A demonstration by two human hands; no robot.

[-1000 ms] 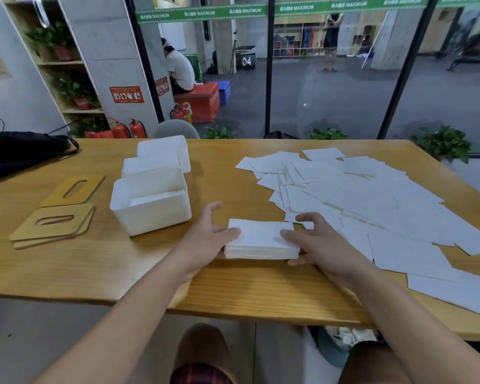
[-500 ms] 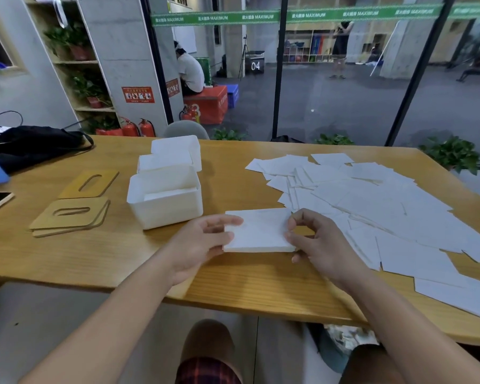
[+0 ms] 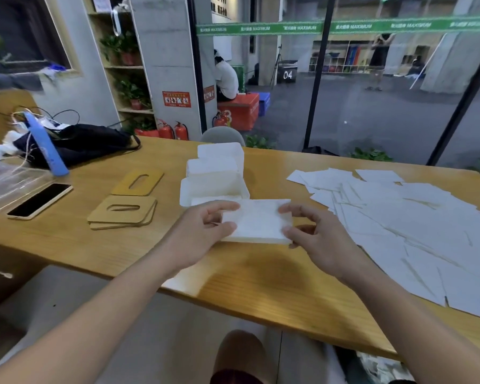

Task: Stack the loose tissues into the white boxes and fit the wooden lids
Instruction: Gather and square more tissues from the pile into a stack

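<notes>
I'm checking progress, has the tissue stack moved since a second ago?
Yes. The tissue stack, held by both hands, has moved up off the table and toward the nearest white box, now overlapping its front wall.

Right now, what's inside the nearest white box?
The nearest white box already holds a low layer of tissues. The tissue stack, held by the left hand and right hand, covers its front right corner, so the contents there are hidden.

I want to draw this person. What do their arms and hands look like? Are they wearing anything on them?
Both arms are bare, with no sleeves in view. The left hand and the right hand wear no gloves, and no rings, watch or bracelet show. Each has long, slim fingers with short nails. No cables or markings are on them.
</notes>
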